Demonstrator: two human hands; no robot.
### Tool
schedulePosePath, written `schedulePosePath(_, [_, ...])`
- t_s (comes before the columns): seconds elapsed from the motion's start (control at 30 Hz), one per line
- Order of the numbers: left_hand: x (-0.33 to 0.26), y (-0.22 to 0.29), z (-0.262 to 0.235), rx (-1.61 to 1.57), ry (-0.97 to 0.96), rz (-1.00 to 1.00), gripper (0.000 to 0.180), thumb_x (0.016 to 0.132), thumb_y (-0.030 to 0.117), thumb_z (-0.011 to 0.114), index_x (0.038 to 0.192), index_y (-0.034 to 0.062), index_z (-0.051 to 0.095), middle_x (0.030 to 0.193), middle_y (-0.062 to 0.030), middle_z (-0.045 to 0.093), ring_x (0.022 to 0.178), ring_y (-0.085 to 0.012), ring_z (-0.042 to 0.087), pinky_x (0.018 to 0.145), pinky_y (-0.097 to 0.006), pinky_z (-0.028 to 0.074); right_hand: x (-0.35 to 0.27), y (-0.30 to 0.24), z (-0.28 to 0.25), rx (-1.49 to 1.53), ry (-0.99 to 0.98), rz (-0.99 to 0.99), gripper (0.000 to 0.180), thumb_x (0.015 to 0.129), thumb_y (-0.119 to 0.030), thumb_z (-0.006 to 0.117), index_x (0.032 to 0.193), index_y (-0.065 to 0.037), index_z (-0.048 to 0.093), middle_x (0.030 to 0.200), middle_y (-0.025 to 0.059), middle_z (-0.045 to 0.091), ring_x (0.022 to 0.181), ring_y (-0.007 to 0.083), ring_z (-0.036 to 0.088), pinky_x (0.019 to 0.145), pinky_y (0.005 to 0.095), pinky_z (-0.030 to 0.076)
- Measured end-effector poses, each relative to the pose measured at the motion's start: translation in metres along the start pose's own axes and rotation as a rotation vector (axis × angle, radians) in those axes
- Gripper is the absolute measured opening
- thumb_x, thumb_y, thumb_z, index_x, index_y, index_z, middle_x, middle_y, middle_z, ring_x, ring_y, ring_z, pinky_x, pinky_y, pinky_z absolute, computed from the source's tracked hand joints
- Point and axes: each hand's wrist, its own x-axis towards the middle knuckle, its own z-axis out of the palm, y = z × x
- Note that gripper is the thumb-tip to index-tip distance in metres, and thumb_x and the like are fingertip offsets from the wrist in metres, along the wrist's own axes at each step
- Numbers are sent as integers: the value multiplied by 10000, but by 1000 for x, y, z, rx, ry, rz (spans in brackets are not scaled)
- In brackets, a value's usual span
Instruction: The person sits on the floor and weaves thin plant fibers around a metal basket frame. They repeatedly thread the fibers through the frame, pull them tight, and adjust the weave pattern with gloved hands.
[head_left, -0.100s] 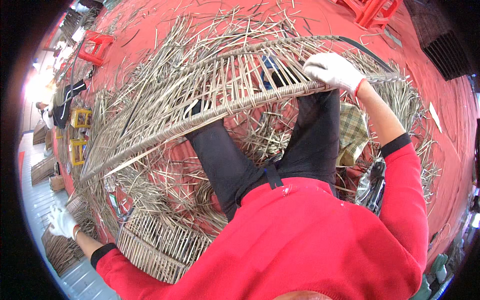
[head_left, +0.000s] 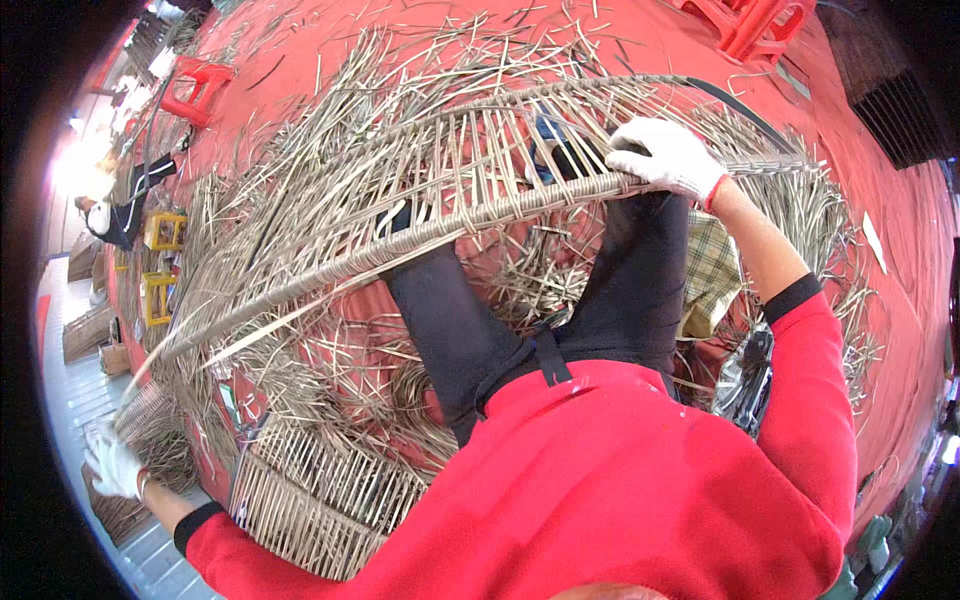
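Across my thighs lies a long woven frame (head_left: 480, 215), its edge wrapped in grey-brown strips, with slats crossing to a curved far rim. My right hand (head_left: 668, 158), in a white glove, is closed over the near wrapped edge by my right knee. Out at the far left is my gloved left hand (head_left: 114, 466), slightly blurred and beyond the frame's left end. A pale weaving strip (head_left: 134, 385) runs from the frame to its fingers, which look closed on it. Another loose strip (head_left: 265, 328) hangs below the wrapped edge.
Loose strips (head_left: 350, 85) litter the red floor covering (head_left: 290, 35). A slatted panel (head_left: 300, 490) lies at my left hip, a checked cloth (head_left: 708, 270) by my right leg. Red stools (head_left: 195, 92) and yellow crates (head_left: 160, 298) stand farther off; another person (head_left: 125, 212) is far left.
My left hand has moved slightly outward and down, and the strip leading to it shows more clearly. My right hand keeps its place on the frame. The whole view has shifted a little.
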Motion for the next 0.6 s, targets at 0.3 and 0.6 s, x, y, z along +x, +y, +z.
schedulePosePath(0.3, [111,94,-281,2064,250,-445,738,974,700,478,1324,83,682,1267,-113,688,1195,-313,604,1049,-473,447,7,4,12,232,59,292,325,933,-363,677,1011,-56,749,923,137,740,888,260,695,834,378,528])
schedulePosePath(0.6, [-3,-110,11,1482,-982,351,497,1086,309,450,1452,-4,572,1465,-206,590,1386,-295,538,1196,-384,352,46,26,-5,525,-289,391,290,820,-337,804,976,-93,795,750,-31,667,635,62,487,534,257,369])
